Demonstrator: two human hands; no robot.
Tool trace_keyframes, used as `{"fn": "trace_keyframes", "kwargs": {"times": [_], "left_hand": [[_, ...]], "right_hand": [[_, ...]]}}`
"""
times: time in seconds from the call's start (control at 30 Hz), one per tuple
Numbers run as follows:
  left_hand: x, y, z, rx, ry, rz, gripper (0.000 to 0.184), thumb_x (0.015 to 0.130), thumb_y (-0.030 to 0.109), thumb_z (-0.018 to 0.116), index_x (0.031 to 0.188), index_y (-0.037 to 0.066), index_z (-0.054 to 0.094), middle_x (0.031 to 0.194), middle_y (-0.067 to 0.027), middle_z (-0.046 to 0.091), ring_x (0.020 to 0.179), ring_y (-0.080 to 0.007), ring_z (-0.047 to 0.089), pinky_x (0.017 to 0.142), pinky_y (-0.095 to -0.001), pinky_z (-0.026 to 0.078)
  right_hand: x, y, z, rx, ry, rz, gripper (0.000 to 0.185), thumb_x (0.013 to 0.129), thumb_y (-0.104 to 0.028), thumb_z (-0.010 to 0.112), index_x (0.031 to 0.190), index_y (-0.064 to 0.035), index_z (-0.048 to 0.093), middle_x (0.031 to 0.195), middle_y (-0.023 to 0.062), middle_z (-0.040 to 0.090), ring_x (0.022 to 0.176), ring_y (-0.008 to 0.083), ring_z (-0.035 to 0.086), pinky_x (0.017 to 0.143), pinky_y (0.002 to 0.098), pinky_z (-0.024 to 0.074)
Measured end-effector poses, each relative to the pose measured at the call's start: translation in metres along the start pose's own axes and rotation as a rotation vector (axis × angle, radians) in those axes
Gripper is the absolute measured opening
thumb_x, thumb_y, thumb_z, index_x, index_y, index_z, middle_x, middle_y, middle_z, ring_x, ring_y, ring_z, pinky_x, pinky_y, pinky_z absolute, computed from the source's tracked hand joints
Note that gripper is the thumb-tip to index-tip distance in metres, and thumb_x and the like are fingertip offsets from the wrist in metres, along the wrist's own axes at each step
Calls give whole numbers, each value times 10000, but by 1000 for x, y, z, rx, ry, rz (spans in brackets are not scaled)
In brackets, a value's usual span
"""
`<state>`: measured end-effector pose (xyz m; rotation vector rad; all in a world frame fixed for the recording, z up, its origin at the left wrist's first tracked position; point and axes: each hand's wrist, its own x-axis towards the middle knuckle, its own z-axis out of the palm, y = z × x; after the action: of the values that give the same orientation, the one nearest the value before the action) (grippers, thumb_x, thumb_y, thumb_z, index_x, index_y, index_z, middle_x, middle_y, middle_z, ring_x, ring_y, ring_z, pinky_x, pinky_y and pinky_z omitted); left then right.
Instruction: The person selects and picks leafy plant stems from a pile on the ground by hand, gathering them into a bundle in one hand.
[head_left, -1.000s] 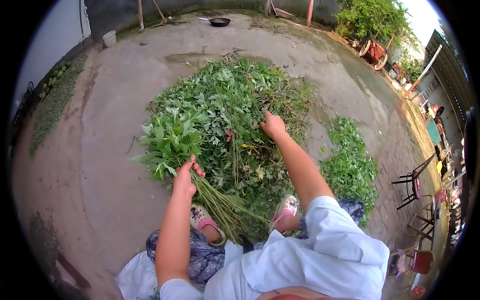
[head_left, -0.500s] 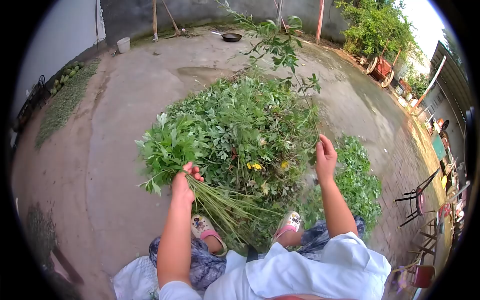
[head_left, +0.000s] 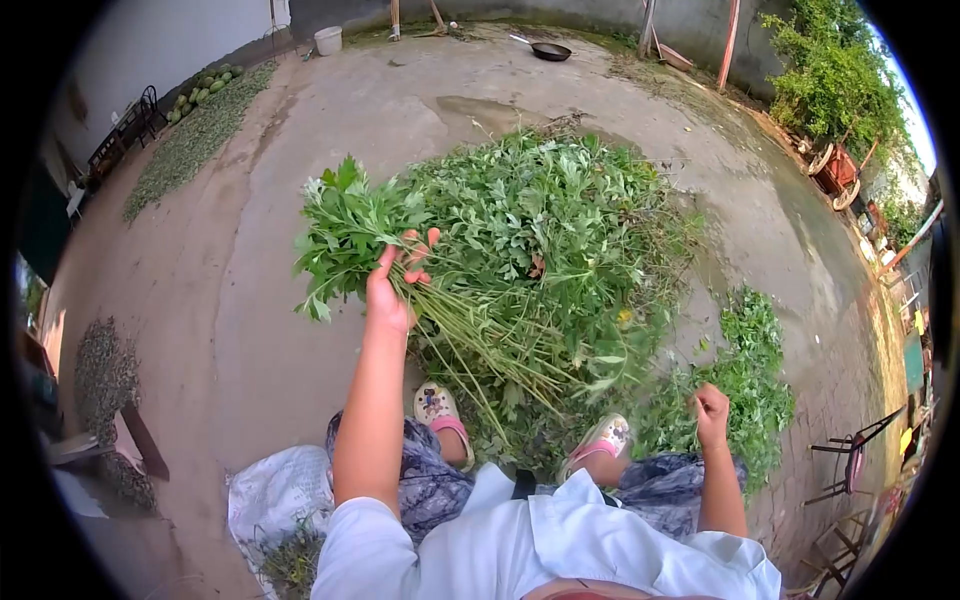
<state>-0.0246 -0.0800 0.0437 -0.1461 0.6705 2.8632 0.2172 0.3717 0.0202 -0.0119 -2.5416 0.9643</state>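
Note:
My left hand (head_left: 392, 290) is wrapped round a bunch of leafy green stems (head_left: 480, 338), some fingers lifted. The leafy tops (head_left: 350, 225) point up and left; the bare stalks slant down to the right. Beyond lies a large heap of cut plants (head_left: 540, 215) with lobed leaves. My right hand (head_left: 710, 412) is closed beside a smaller green pile (head_left: 755, 370) on the right. Blurred leaves show just left of it, and I cannot make out what its fingers hold.
My clogs (head_left: 437, 405) flank the near edge of the heap. A white sack (head_left: 275, 490) lies at lower left. Farther off are a frying pan (head_left: 551, 51), a white bucket (head_left: 328, 40), watermelons (head_left: 200, 92) and a red cart (head_left: 836, 172). A chair (head_left: 850, 450) stands at right.
My right hand has come down toward the right pile; the tall leafy stem it held upright no longer stands there. My left hand still holds the bunch. The view has shifted.

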Motion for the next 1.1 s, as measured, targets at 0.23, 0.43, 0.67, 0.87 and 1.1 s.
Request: {"fn": "trace_keyframes", "kwargs": {"times": [0.23,0.43,0.67,0.87,1.1], "left_hand": [[-9,3,-12,31,-133,31,283,860,317,448,974,72,534,720,-8,549,441,-58,385,488,-242,377],[-13,-7,-3,175,-208,-56,226,869,303,450,736,120,447,552,29,396,427,-95,368,504,-266,368],[-22,-23,9,362,-182,-188,312,889,347,409,648,151,378,461,63,280,355,-74,287,433,-238,311],[-28,-26,14,297,-323,-275,270,875,293,454,666,139,382,470,53,284,356,-77,288,432,-249,323],[-25,-24,3,329,-262,-249,263,883,293,444,678,136,396,463,53,301,342,-78,278,426,-250,333]], "right_hand": [[-13,47,-4,-170,-15,74,188,730,-155,591,634,-3,533,577,85,446,543,215,446,514,299,350],[5,52,14,-219,-6,199,210,742,-56,522,948,-18,534,828,122,503,770,241,506,706,308,400],[98,-113,96,49,-31,-215,321,793,-84,486,1109,-28,479,1049,155,509,1012,293,465,883,358,356],[122,-192,209,140,-343,-376,326,770,-188,513,1029,10,497,867,182,568,858,321,525,829,393,374],[97,-125,195,-169,-196,-434,99,776,-126,503,769,-41,453,717,109,498,737,290,507,661,381,427]]}}
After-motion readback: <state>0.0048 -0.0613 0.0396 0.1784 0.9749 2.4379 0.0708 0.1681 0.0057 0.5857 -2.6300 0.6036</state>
